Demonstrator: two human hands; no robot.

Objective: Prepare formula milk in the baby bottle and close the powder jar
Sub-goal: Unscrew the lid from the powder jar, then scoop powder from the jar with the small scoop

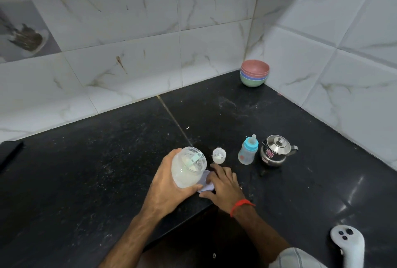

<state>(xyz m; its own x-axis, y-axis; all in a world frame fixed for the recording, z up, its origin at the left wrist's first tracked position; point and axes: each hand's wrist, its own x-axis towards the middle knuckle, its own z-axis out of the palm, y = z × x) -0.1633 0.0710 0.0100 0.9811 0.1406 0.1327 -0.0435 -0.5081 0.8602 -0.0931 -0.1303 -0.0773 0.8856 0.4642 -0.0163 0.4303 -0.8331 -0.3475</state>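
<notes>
On the counter [129,160], open powder jar [187,168] half full, baby bottle [248,151] capped.

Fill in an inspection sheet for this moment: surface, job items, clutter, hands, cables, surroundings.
Surface: black stone counter, dusted with white specks.
Job's things: powder jar open, tilted, scoop inside; pale lid lying flat on the counter; baby bottle upright, blue teat cap on; steel kettle lidded, beside the bottle.
Clutter: small white cup; stacked bowls in the corner.
Hands: left hand grips the jar; right hand rests on the lid.
Cables: nothing seen.
Surroundings: marbled white wall tiles; white object at lower right, unclear.
</notes>
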